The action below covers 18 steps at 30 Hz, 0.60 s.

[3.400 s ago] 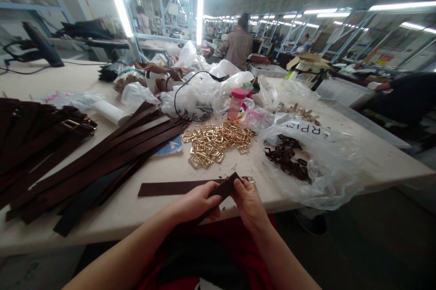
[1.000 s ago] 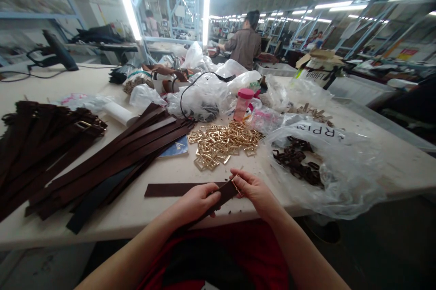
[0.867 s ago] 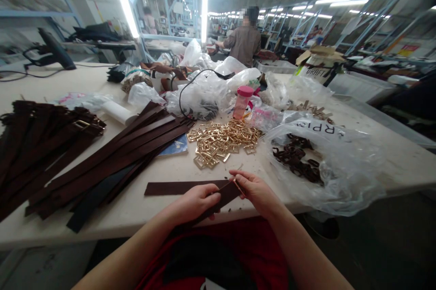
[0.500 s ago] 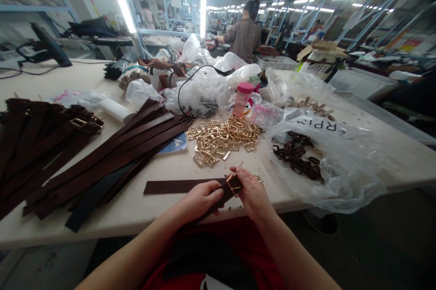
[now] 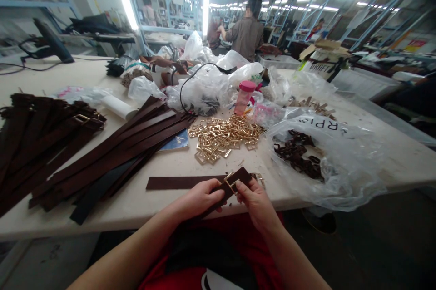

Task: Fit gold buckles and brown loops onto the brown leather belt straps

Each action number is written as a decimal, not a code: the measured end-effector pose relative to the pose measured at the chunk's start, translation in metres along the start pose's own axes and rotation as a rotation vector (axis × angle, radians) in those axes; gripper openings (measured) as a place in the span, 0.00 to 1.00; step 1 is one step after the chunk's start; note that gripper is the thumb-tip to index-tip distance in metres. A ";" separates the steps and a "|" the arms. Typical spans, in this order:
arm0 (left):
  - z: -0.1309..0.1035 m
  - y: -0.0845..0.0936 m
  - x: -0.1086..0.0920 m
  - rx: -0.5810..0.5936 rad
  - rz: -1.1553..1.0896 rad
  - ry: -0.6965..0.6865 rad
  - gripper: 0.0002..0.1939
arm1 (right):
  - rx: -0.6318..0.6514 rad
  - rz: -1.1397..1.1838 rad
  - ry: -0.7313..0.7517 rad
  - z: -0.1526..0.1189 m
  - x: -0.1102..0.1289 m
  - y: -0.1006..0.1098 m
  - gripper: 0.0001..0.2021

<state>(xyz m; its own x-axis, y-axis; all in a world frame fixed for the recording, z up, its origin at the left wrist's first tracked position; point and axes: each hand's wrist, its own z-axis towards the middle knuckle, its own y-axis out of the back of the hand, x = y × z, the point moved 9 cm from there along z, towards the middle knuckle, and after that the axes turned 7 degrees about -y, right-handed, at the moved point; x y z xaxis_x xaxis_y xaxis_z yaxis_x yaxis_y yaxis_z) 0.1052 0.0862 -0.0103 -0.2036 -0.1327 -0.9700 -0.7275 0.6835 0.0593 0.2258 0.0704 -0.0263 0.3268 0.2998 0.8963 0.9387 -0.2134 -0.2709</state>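
Observation:
Near the table's front edge, my left hand [image 5: 202, 197] is closed round a dark brown leather strap [image 5: 243, 175]. A gold buckle [image 5: 230, 182] sits on this strap close to its end, which sticks out past the buckle. My right hand [image 5: 254, 195] pinches the buckle and the strap end from the right. Behind both hands another brown strap [image 5: 180, 183] lies flat, with a gold buckle [image 5: 260, 180] at its right end. Beyond it is a heap of gold buckles [image 5: 226, 135].
Long brown straps [image 5: 119, 149] fan out at left, beside a bundle of buckled straps [image 5: 44, 135]. A plastic bag [image 5: 344, 167] with dark loops [image 5: 299, 154] lies at right. Behind are a pink-lidded bottle [image 5: 242, 98], plastic bags [image 5: 200, 86] and a person [image 5: 247, 33].
The strap end now shows beyond the buckle, pointing up and right. My right hand has shifted slightly right and down. The view has moved a little.

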 end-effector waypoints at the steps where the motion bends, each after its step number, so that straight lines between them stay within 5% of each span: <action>1: -0.002 -0.001 0.002 0.010 -0.005 0.022 0.11 | -0.019 -0.012 0.008 0.000 0.002 0.003 0.13; 10: 0.005 -0.005 0.002 -0.012 -0.030 -0.004 0.15 | -0.011 -0.135 0.025 -0.016 -0.007 -0.008 0.13; 18: 0.003 -0.003 0.016 0.011 -0.118 0.100 0.16 | 0.045 0.077 -0.093 -0.019 -0.017 -0.012 0.13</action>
<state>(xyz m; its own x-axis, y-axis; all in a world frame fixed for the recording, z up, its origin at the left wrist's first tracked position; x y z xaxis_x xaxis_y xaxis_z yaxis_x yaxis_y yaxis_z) 0.1060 0.0843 -0.0270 -0.1817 -0.2831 -0.9417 -0.7430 0.6668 -0.0571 0.2065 0.0504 -0.0314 0.4052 0.3697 0.8362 0.9136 -0.1982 -0.3551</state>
